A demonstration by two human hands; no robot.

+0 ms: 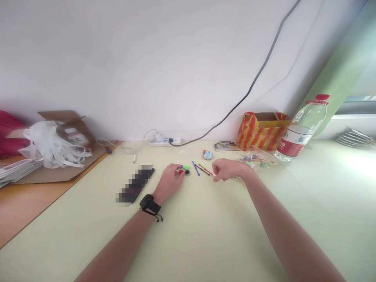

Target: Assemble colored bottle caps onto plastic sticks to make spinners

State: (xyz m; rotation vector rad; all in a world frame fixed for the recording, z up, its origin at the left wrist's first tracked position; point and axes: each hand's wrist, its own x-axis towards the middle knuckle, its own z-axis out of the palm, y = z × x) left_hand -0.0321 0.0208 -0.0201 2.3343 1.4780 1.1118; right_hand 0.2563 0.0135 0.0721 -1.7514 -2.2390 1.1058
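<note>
My left hand (170,181) rests on the pale yellow-green table (188,235), a black watch on its wrist. Its fingertips pinch a small red round piece (181,171), beside a green piece (186,167), a blue one (181,167) and a black one (187,172). My right hand (225,170) hovers just right of them with fingers curled together; what they hold, if anything, is too small to make out. Thin coloured sticks, blue (196,168), red (206,169) and green, lie between the hands.
A clear bag of coloured pieces (255,160) lies behind my right wrist. A water bottle (301,129), a striped bag (261,131), glasses (225,145), a small round tin (207,155) and a power strip (164,140) line the wall. A dark phone (135,184) lies left; white plastic bags (53,147) sit far left.
</note>
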